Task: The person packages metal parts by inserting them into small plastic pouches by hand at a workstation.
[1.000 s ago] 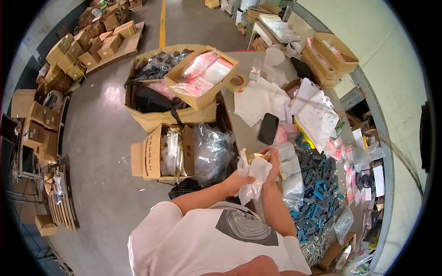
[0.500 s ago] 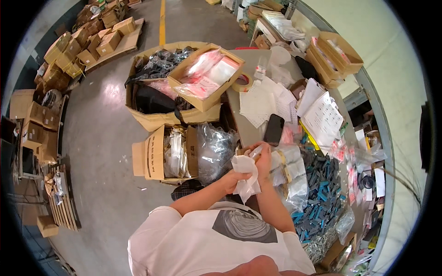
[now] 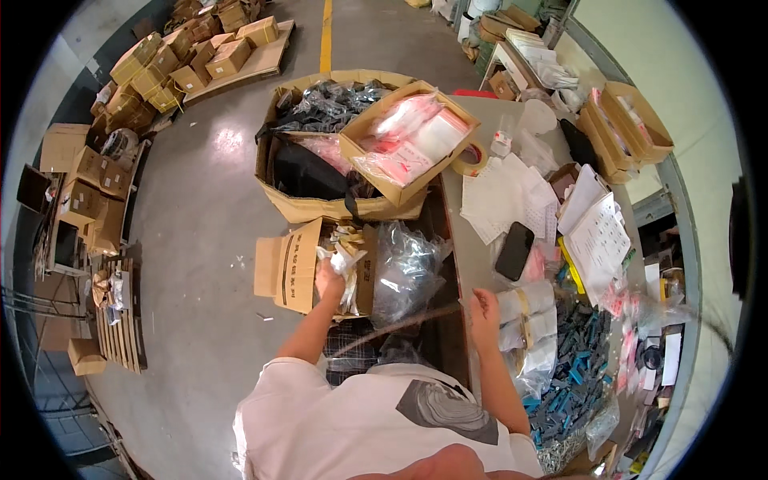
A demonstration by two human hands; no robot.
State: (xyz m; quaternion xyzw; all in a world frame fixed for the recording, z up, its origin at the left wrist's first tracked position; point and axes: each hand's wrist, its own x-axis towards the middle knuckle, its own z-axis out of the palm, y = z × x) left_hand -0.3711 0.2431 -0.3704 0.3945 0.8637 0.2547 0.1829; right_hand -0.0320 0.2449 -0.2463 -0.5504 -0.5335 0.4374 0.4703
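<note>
Packet (image 3: 344,261), white, now at the open carton's (image 3: 298,272) mouth rather than between both hands, apparently joining other wrapped pieces (image 3: 350,299), meets the left hand (image 3: 329,282), its grip unclear, while the right hand (image 3: 483,307), loosely curled, has an unreadable hold

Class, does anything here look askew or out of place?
Yes. The small carton of pink packets sits askew over the larger carton, not squared with it; a white scrap lies loose on the floor.

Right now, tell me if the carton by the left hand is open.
Open: the carton has a flap folded outward, baring white packets by the left hand.
</note>
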